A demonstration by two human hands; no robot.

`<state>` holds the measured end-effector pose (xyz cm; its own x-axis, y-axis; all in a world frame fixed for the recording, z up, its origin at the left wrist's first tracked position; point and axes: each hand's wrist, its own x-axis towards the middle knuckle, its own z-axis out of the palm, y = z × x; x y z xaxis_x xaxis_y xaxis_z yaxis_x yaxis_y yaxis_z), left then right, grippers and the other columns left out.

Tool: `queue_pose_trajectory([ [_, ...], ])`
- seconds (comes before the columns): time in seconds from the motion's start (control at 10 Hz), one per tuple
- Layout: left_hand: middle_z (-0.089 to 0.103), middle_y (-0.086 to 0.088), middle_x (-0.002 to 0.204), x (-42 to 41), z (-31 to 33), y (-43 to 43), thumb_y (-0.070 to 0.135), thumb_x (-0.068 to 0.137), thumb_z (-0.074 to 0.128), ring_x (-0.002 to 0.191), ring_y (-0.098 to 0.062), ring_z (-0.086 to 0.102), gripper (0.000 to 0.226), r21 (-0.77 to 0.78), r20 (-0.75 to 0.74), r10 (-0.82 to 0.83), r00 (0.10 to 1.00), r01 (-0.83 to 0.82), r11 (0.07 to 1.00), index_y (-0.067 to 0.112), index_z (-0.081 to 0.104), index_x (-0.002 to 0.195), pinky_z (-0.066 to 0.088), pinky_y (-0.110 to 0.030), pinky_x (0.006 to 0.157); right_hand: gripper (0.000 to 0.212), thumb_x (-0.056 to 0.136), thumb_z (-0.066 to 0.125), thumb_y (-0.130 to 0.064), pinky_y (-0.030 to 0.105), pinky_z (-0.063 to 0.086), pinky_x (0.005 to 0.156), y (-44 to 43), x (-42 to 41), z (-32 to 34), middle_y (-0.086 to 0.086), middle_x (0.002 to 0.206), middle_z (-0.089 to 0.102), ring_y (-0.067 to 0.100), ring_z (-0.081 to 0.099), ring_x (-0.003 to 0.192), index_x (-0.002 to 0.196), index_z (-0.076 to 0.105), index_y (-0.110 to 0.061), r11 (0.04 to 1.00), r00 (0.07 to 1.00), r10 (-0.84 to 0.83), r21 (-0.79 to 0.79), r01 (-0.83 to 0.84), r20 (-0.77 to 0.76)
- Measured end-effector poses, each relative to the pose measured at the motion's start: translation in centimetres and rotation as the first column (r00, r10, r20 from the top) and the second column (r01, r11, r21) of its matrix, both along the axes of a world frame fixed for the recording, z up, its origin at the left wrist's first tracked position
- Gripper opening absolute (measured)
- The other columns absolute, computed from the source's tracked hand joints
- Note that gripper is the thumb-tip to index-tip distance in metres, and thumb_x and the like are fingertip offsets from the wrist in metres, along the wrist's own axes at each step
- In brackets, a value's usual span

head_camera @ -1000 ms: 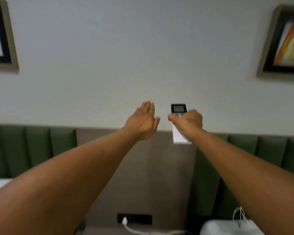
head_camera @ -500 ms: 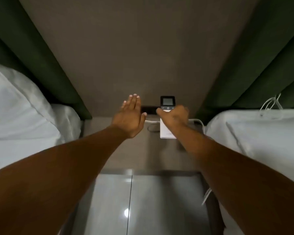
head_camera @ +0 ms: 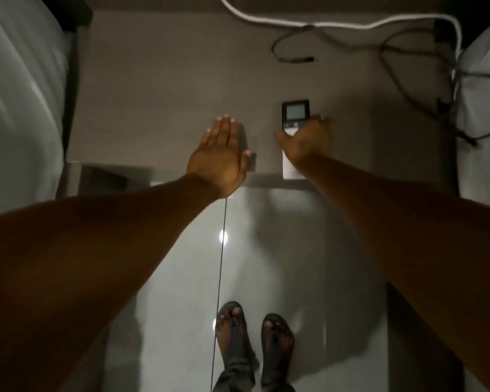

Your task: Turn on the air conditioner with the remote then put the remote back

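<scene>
The remote is white with a dark top and a small grey screen. My right hand grips its middle from above, over the front part of the brown nightstand top; its white lower end sticks out at the nightstand's front edge. Whether the remote touches the surface I cannot tell. My left hand is flat, palm down, fingers together, hovering over the nightstand's front edge to the left of the remote and holding nothing. The air conditioner is out of view.
A white cable and dark cables lie across the back and right of the nightstand. White bedding flanks it on the left and right. Below are glossy floor tiles and my sandalled feet.
The view has swung down from the wall to the nightstand and floor. Both hands have come down with it, the right hand still holding the remote, now low over the nightstand top.
</scene>
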<state>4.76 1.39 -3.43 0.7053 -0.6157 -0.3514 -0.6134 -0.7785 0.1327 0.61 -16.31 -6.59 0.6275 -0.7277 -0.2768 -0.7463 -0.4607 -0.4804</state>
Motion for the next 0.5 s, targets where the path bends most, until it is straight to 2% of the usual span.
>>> queue_pose_trajectory([
  [0.1, -0.002, -0.017, 0.160, -0.7, -1.2, -0.4, 0.043, 0.101, 0.018, 0.146, -0.027, -0.005, 0.068, -0.017, -0.036, 0.013, 0.999, -0.014, 1.000, 0.002, -0.002, 0.150, 0.001, -0.039, 0.118, 0.088, 0.074, 0.067, -0.057, 0.042, 0.047, 0.096, 0.2, 0.2, -0.5, 0.023, 0.125, 0.057, 0.036, 0.053, 0.117, 0.130, 0.051, 0.009, 0.997, 1.000, 0.022, -0.074, -0.021, 0.000],
  [0.2, -0.004, -0.016, 0.160, -1.3, -1.2, -0.7, 0.044, 0.101, 0.017, 0.146, -0.027, -0.006, 0.068, 0.006, -0.051, 0.005, 0.999, -0.005, 1.000, 0.003, -0.004, 0.150, 0.001, -0.039, 0.118, 0.089, 0.080, 0.064, -0.056, 0.041, 0.045, 0.098, 0.2, 0.3, -0.8, 0.024, 0.131, 0.051, 0.036, 0.051, 0.118, 0.136, 0.044, 0.009, 0.995, 0.999, 0.037, -0.092, -0.040, -0.035],
  [0.3, -0.004, -0.016, 0.160, -1.3, -0.5, -0.9, 0.044, 0.101, 0.016, 0.146, -0.027, -0.006, 0.067, 0.000, -0.050, -0.018, 0.999, 0.018, 1.000, 0.003, -0.004, 0.150, 0.001, -0.039, 0.118, 0.091, 0.082, 0.065, -0.056, 0.041, 0.043, 0.101, 0.2, 0.3, -0.3, 0.025, 0.136, 0.047, 0.037, 0.048, 0.122, 0.140, 0.039, 0.009, 0.997, 0.996, 0.049, -0.063, -0.054, -0.079],
  [0.4, -0.003, -0.015, 0.160, -0.1, 1.2, -1.0, 0.045, 0.100, 0.015, 0.146, -0.027, -0.005, 0.068, -0.013, -0.017, -0.004, 1.000, 0.003, 1.000, 0.004, -0.004, 0.150, 0.002, -0.039, 0.118, 0.093, 0.087, 0.059, -0.056, 0.043, 0.039, 0.106, 0.1, 0.7, 1.4, 0.025, 0.145, 0.038, 0.038, 0.041, 0.131, 0.147, 0.027, 0.009, 1.000, 0.994, -0.002, -0.010, 0.001, -0.109],
  [0.5, -0.002, -0.015, 0.160, 0.6, 2.4, -0.7, 0.046, 0.100, 0.015, 0.146, -0.027, -0.004, 0.068, -0.008, -0.002, -0.022, 1.000, 0.022, 1.000, 0.004, -0.003, 0.151, 0.002, -0.039, 0.118, 0.080, 0.096, 0.048, -0.046, 0.044, 0.034, 0.110, -0.2, 0.7, 2.7, 0.026, 0.150, 0.035, 0.039, 0.037, 0.135, 0.149, 0.023, 0.008, 1.000, 0.997, 0.028, 0.008, -0.027, -0.075],
])
